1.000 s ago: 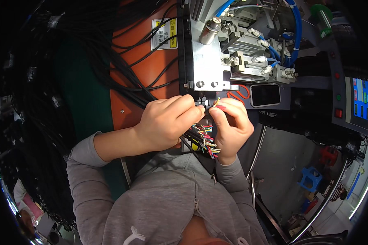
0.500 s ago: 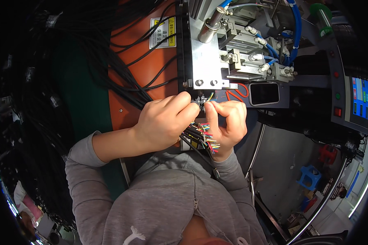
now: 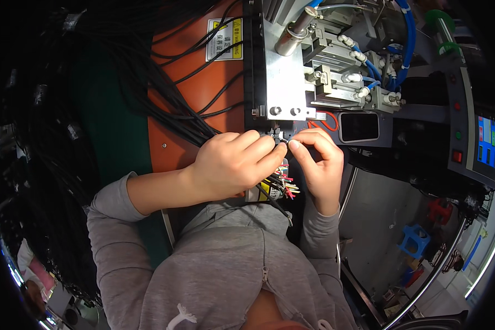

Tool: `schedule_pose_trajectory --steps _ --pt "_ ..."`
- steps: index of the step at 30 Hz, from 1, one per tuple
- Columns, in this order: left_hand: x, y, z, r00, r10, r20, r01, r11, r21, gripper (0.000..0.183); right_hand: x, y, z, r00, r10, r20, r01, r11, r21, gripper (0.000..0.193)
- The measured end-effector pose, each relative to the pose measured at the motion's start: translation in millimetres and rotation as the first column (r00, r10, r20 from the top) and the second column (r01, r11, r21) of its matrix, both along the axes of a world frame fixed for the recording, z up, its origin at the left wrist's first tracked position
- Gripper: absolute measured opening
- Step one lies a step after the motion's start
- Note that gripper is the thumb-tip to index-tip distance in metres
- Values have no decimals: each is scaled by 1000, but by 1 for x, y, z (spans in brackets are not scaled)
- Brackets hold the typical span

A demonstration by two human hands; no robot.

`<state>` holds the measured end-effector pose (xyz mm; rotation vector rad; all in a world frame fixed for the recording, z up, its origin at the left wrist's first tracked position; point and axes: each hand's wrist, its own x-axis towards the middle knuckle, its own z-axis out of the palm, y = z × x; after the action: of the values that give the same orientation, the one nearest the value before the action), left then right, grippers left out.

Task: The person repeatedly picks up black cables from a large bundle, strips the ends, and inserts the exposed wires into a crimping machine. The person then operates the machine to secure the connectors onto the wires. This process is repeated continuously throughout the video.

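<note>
Red, yellow and white wire ends (image 3: 287,186) beside the left hand (image 3: 234,162); black cables (image 3: 190,114) beyond it; grey sleeve (image 3: 320,234) behind the right hand (image 3: 323,165).

Light is strongest in the middle and upper middle of the frame, where the metal plate (image 3: 285,82) glares almost white. The left hand (image 3: 228,165) and right hand (image 3: 322,165) are brightly lit, but the spot where they meet is too small to make out. Below them, the grey sweatshirt (image 3: 214,267) is dimmer, with soft shadows in its folds. Deep shadow swallows the bundled black cables (image 3: 49,181) at left (only a few shiny wraps (image 3: 73,21) catch a glint). The screen (image 3: 487,146) at far right glows blue; a light strip (image 3: 487,265) at lower right is blown out. Fisheye distortion bends the metal rail (image 3: 438,273) nearby, and the corners fall to black.
</note>
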<state>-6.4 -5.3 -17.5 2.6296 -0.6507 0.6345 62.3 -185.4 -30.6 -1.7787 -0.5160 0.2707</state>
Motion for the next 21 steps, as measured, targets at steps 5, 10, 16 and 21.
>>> schedule_pose_trajectory --steps 5,10,16,21 --pt "-1 -6 0 993 108 -53 -101 988 120 28 -4 15 -7 922 -18 386 124 960 -251 4" --pt "-1 -10 3 985 161 -67 -151 980 132 28 -7 15 -14 899 -63 433 147 976 -164 8" --pt "3 -4 0 992 125 -15 -123 990 73 21 -8 18 -36 973 -187 -136 202 973 109 8" --pt "7 -1 -1 993 112 -43 -112 994 -13 17 -7 16 -40 973 -147 -179 170 978 121 6"
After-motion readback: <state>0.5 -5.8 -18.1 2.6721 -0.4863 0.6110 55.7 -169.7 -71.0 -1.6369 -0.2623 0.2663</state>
